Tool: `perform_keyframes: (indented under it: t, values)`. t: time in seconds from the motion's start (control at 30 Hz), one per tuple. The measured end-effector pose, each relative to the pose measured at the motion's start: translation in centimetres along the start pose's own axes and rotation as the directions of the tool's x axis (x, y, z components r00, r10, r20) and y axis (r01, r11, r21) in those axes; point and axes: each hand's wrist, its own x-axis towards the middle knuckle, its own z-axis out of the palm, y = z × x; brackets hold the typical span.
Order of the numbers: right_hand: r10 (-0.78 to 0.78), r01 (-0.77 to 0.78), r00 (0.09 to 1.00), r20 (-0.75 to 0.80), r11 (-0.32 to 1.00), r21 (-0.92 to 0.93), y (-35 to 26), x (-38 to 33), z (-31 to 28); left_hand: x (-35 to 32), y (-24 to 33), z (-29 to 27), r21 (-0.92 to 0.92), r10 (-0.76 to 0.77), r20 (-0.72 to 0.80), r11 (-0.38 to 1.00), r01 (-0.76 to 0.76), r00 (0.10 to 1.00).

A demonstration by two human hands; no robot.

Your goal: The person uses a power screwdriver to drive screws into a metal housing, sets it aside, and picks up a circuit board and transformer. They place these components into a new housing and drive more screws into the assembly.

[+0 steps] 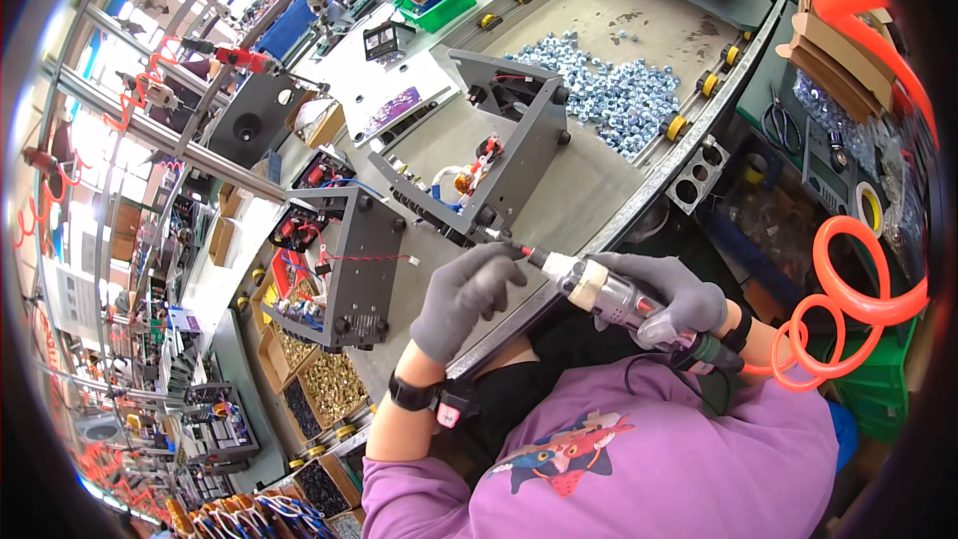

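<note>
My right hand (679, 294), in a grey glove, is wrapped round a power screwdriver (604, 291) whose bit points left toward the near corner of a grey metal housing (529, 165). My left hand (461, 301), also gloved, has its thumb and fingers curled together beside the bit tip, close to a round metal fitting (489, 220) on the housing. Whatever the left fingers pinch is too small to make out. Inside the housing are red, white and blue wires (469, 178). A second grey housing (354, 269) stands to the left with a red wire lead hanging out.
Loose silvery nuts (624, 90) lie heaped on the bench behind the housing. An orange coiled air hose (848, 314) loops at my right. Bins of brass-coloured screws (334, 384) stand at the lower left. Scissors (780, 125) and a tape roll (869, 208) lie right.
</note>
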Motion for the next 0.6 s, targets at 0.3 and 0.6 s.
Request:
perform_keyframes:
  t: [0.3,0.6]
  values:
    - [0.053,-0.054,0.982,-0.181,0.999,-0.005,0.8,0.4,-1.9,9.1,1.8,-6.4,0.95,0.596,0.212,0.06,-0.305,0.775]
    - [0.108,-0.107,0.981,-0.16,0.994,0.012,1.4,2.1,-1.3,10.3,0.7,-7.5,0.904,0.638,0.324,0.01,-0.428,0.699]
